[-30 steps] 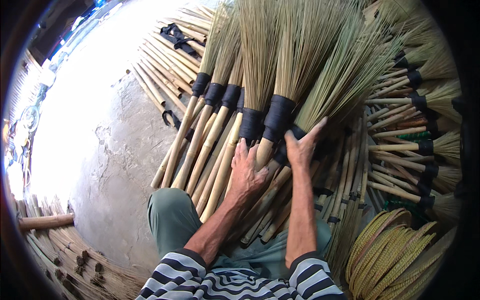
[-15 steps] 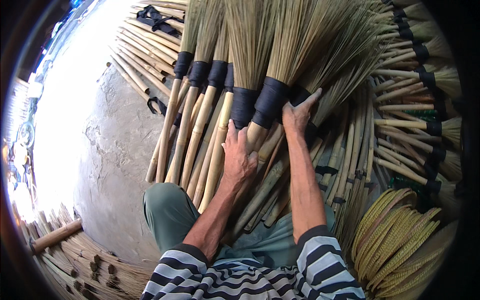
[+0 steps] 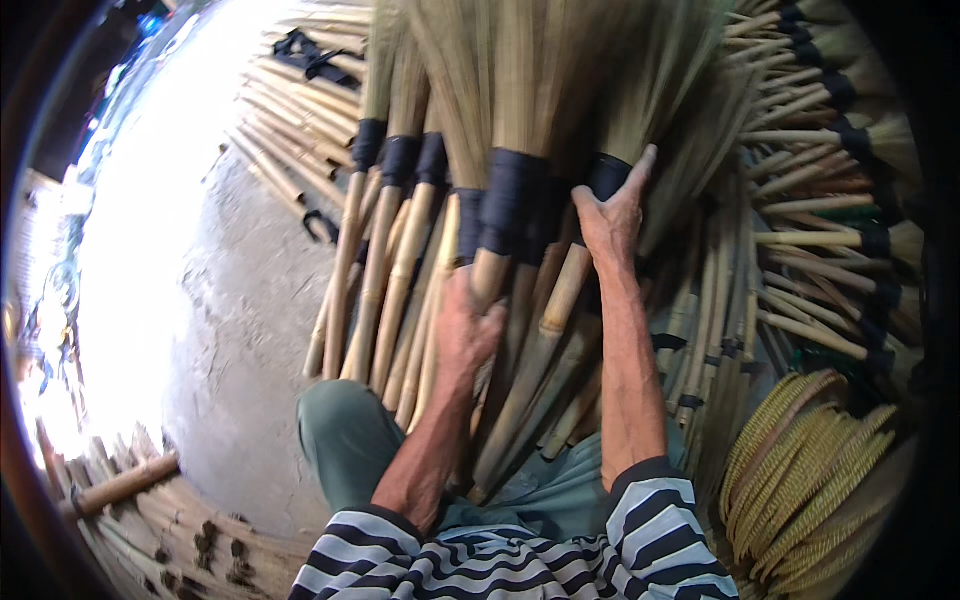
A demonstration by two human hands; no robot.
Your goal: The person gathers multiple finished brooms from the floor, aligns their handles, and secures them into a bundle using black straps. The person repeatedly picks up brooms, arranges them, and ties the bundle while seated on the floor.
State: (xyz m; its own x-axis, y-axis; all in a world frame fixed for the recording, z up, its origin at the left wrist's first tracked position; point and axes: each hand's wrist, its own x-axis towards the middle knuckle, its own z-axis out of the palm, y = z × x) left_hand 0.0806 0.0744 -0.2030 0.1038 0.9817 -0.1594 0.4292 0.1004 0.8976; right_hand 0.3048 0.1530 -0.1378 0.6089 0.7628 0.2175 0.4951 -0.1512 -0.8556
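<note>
Several brooms with bamboo handles [image 3: 400, 270] and straw heads bound by dark wraps lie across my lap. My left hand [image 3: 468, 330] is closed around the bamboo handle of one broom [image 3: 505, 215] just below its dark binding. My right hand [image 3: 612, 215] grips the neighbouring broom [image 3: 560, 300] at its dark binding, with the fingers spread up against the straw. Both forearms come out of striped sleeves [image 3: 520, 550].
More finished brooms [image 3: 830, 200] are stacked at the right and bare bamboo poles [image 3: 290, 110] at the far left. A bundle of yellow-green cane strips [image 3: 810, 480] lies at the lower right. Cut bamboo pieces [image 3: 150, 510] lie at the lower left on the concrete floor [image 3: 230, 330].
My right hand has slid up onto the dark binding of the broom. My left hand has closed on the handle beside it. The view has dipped, so the brooms sit nearer.
</note>
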